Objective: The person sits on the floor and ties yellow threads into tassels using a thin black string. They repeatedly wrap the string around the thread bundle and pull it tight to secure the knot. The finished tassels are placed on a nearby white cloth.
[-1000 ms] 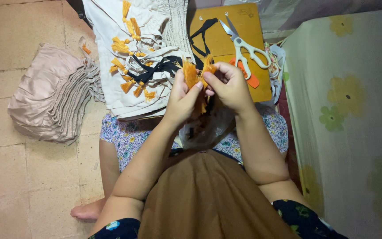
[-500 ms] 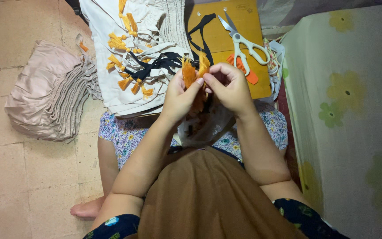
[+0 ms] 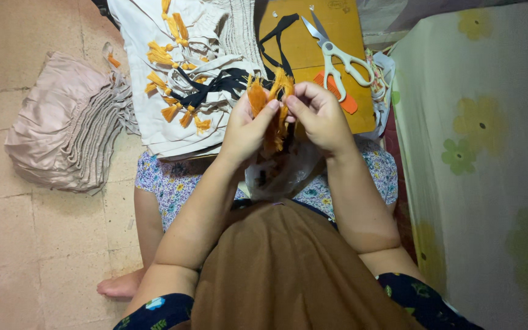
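**Both hands pinch orange tassels above the lap**

The fingers (image 3: 268, 107) of the left hand (image 3: 245, 131) are pressed together on an orange tassel (image 3: 256, 98), thumb against fingertips, holding its top upright. Just beside it, at about 3 o'clock, the right hand (image 3: 322, 116) pinches a second bunch of orange threads (image 3: 281, 85) between thumb and forefinger; loose strands (image 3: 274, 137) hang down between the two palms. The hands sit near the middle of the view, over the person's knees.

At 6 o'clock from the hands, a crumpled clear plastic bag (image 3: 276, 174) lies on the lap, on a floral dress (image 3: 178, 180). At 12 o'clock a yellow-brown board (image 3: 343, 24) rests on the floor, carrying white-handled scissors (image 3: 337, 52), an orange comb (image 3: 343, 101) and a black strap (image 3: 276, 36). At 10 to 11 o'clock lies a pile of cream cloth (image 3: 148, 104) with more orange tassels (image 3: 160, 55) and black cords (image 3: 215, 85) on it. Further out at 9 o'clock sits a stack of folded pinkish-beige fabric (image 3: 62, 134).

The floor (image 3: 25, 244) is pale, worn tile with visible joints; a bare foot (image 3: 120, 284) rests on it at 7 o'clock. Along the right edge, at 3 o'clock, runs a bed (image 3: 484, 183) covered in pale green sheet with faded flowers.
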